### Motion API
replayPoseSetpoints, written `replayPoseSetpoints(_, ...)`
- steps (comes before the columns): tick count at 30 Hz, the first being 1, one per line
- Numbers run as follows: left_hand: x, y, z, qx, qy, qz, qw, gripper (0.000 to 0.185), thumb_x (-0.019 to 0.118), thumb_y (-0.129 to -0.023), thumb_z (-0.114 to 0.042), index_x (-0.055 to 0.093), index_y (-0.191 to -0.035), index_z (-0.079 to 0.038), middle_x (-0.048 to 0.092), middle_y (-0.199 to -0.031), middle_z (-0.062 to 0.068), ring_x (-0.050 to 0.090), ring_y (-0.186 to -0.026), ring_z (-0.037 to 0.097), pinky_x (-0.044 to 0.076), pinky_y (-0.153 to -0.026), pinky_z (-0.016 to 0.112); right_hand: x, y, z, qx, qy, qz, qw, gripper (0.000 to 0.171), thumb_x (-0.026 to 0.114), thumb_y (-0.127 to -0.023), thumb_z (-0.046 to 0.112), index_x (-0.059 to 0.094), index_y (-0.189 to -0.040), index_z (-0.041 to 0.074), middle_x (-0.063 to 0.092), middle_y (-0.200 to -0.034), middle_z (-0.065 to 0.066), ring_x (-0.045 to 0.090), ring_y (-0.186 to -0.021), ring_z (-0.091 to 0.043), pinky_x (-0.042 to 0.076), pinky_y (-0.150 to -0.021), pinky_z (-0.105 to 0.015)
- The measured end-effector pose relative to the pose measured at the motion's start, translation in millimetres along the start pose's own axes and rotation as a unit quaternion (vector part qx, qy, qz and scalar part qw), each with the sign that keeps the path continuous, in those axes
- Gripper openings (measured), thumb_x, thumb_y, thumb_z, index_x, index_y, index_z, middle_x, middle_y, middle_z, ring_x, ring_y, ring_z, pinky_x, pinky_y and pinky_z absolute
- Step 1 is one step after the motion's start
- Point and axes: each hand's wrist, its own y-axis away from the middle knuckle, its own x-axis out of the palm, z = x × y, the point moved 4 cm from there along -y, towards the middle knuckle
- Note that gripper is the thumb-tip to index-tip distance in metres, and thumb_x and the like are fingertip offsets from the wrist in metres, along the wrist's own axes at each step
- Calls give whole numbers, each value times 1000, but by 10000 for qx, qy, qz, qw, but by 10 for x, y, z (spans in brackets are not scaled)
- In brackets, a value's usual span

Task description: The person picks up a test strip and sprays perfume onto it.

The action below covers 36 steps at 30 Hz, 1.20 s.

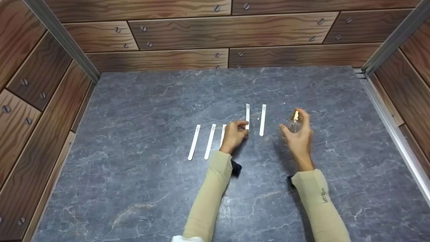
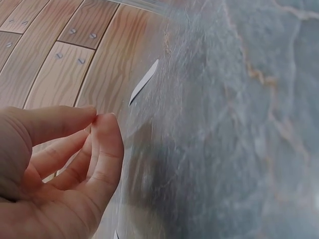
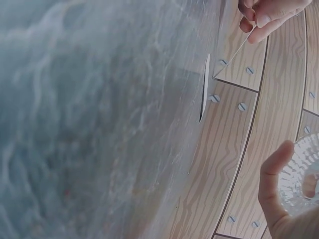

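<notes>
Head view of a grey stone-patterned tabletop (image 1: 134,188) enclosed by wood-patterned walls (image 1: 33,101) on the far, left and right sides. The left hand (image 1: 234,134) is curled, with thumb and forefinger pinching the near end of a white paper strip (image 1: 247,116); the strip points toward the far edge, and in the right wrist view it appears raised at an angle from the fingers (image 3: 264,20). The left wrist view shows the thumb tip meeting the forefinger tip, the other fingers loosely bent beneath; the pinched strip itself cannot be made out there.

The right hand (image 1: 299,136) is closed around a small ribbed clear glass bottle (image 1: 294,125) with a gold spray top, held upright just right of centre, forefinger arched over the top. The right wrist view shows the thumb against the bottle's ribbed glass (image 3: 304,174).

A second strip (image 1: 262,119) lies flat between the two hands, just beside the pinched one. Three further strips (image 1: 210,141) lie side by side left of the left hand, nearer the front edge; the rightmost is partly hidden by that hand.
</notes>
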Motion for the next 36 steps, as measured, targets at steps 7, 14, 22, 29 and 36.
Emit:
replayPoseSetpoints(7, -3, 24, 8, -286, 293, -72, 9991, 24, 65, -87, 14, 70, -111, 10, 67, -69, 8, 57, -52, 8, 56, -51, 23, 20, 11, -59, 39, -108, 15, 9999, 63, 78, -78, -11, 53, -135, 0, 64, -110, -23, 58, -69, -4, 50, -51, -13)
replayPoseSetpoints(14, -42, 73, 1, -471, 233, -94, 9986, 24, 67, -92, 6, 69, -115, 8, 65, -64, 8, 54, -46, 7, 49, -45, 18, 28, 37, -61, 57, -60, -12, 10000, 64, 79, -77, -10, 54, -135, -1, 64, -110, -27, 56, -71, -2, 47, -53, -11)
replayPoseSetpoints(22, -194, 182, -88, -41, -437, -134, 9989, 33, 71, -88, 5, 70, -122, 4, 73, -100, 16, 73, -83, 24, 55, -64, 21, 31, 49, -94, 212, -125, 38, 9997, 64, 77, -78, -12, 53, -136, 0, 64, -111, -24, 59, -74, -7, 51, -53, -14)
replayPoseSetpoints(29, -291, 263, -100, 115, -517, -217, 9984, 40, 71, -84, 11, 69, -124, 3, 68, -116, 21, 71, -94, 25, 57, -78, 25, 32, 62, -94, 118, -28, 4, 9999, 62, 77, -78, -11, 54, -135, -1, 64, -111, -23, 59, -76, -10, 49, -56, -12)
replayPoseSetpoints(36, -395, 353, -128, 215, -489, -264, 9982, 45, 68, -84, 15, 67, -127, 2, 66, -120, 22, 69, -95, 28, 58, -79, 29, 31, 35, -56, 82, -105, 26, 9999, 64, 80, -78, -10, 55, -135, 0, 65, -109, -23, 58, -75, -11, 48, -56, -12)
